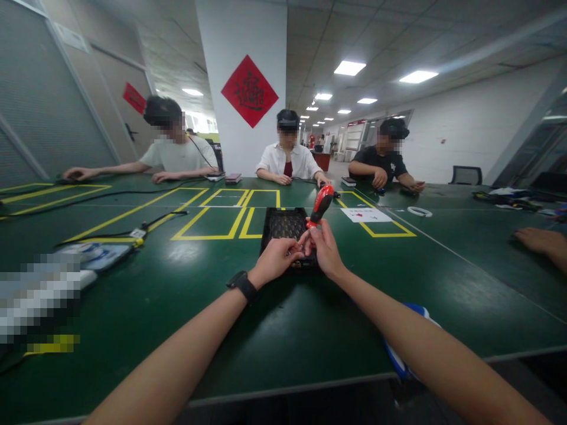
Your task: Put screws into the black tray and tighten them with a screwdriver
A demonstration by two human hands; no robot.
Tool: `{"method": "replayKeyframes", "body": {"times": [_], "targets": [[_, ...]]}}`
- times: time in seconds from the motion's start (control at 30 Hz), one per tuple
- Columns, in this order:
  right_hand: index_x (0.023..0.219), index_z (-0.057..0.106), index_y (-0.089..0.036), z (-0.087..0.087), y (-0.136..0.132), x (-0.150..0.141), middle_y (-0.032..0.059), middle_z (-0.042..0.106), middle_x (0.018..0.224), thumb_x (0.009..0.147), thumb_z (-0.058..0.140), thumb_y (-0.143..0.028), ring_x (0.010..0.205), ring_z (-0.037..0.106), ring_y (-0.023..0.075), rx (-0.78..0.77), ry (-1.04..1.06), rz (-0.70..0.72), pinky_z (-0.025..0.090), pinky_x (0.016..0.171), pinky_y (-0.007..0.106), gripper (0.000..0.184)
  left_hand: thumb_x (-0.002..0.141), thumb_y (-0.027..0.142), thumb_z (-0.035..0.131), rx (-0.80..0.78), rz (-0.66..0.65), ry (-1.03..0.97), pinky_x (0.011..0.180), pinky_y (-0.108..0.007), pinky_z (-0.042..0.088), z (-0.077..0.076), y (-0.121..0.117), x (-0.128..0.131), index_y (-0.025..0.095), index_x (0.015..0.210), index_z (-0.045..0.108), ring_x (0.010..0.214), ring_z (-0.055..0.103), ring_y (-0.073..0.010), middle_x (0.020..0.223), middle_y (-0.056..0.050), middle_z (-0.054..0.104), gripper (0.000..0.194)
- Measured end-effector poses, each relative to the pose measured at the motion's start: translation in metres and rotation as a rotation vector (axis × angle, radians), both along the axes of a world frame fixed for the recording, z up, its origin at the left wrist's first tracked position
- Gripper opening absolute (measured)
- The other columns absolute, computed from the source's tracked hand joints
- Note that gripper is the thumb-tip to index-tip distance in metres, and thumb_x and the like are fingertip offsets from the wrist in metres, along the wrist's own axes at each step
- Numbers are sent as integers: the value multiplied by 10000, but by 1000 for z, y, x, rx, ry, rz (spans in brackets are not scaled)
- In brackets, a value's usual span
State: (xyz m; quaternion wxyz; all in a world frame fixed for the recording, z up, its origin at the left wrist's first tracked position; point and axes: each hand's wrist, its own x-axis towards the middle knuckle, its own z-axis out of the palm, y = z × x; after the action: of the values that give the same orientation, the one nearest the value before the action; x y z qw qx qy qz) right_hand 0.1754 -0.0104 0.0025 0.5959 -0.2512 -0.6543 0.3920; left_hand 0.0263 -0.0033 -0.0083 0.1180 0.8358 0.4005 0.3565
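My right hand (324, 248) is closed around a screwdriver with a red and black handle (321, 204), which tilts up and away from me. My left hand (275, 260), with a black watch on the wrist, has its fingers pinched at the screwdriver's lower end, right beside my right hand; what it pinches is too small to make out. Both hands hover over the near edge of a black tray (286, 225) that holds several small bits. The tray sits on a green table (186, 295) with yellow marking lines.
Three people sit at the far side with their hands on the table. Another person's hand (541, 242) rests at the right edge. A white sheet (365, 215), a tape ring (419, 211), cables and a blue-white object (405, 336) under my right forearm lie around.
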Motion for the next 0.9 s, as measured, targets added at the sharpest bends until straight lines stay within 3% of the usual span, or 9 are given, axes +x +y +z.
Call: {"method": "replayKeyframes", "body": {"times": [0.17, 0.4, 0.53, 0.73, 0.9], "targets": [[1126, 391, -206, -1, 2, 2, -30, 571, 690, 877, 339, -441, 424, 444, 49, -18, -3, 11, 376, 439, 187, 346, 813, 244, 500, -2, -52, 31, 627, -222, 365, 2, 0, 0, 157, 773, 644, 639, 526, -120, 686, -19, 617, 173], [1125, 400, -208, 0, -1, 0, -39, 562, 672, 867, 362, -449, 414, 431, 45, 3, -10, -26, 363, 430, 182, 355, 724, 354, 614, 10, 19, -21, 614, -223, 379, 0, -1, 0, 158, 791, 601, 656, 523, -123, 741, -11, 604, 207], [1125, 400, -210, -1, 0, 0, -37, 567, 676, 869, 366, -441, 416, 439, 47, -1, -14, -15, 367, 431, 182, 346, 745, 349, 592, -12, 10, -1, 581, -219, 355, -2, 1, 0, 148, 731, 598, 612, 508, -118, 665, -5, 591, 201], [1118, 396, -209, -2, 3, 1, -29, 578, 695, 874, 331, -461, 418, 446, 47, -24, 1, 14, 370, 425, 181, 357, 804, 261, 515, -25, -45, 8, 634, -213, 372, -1, 1, 0, 148, 779, 640, 653, 527, -118, 705, -14, 625, 171], [1107, 407, -207, -2, 0, 0, -29, 571, 700, 870, 351, -454, 414, 427, 40, 14, 2, -51, 365, 429, 179, 347, 781, 310, 552, -30, -41, -34, 641, -213, 388, 1, 0, 1, 163, 822, 638, 667, 546, -119, 746, -9, 639, 175]]}}
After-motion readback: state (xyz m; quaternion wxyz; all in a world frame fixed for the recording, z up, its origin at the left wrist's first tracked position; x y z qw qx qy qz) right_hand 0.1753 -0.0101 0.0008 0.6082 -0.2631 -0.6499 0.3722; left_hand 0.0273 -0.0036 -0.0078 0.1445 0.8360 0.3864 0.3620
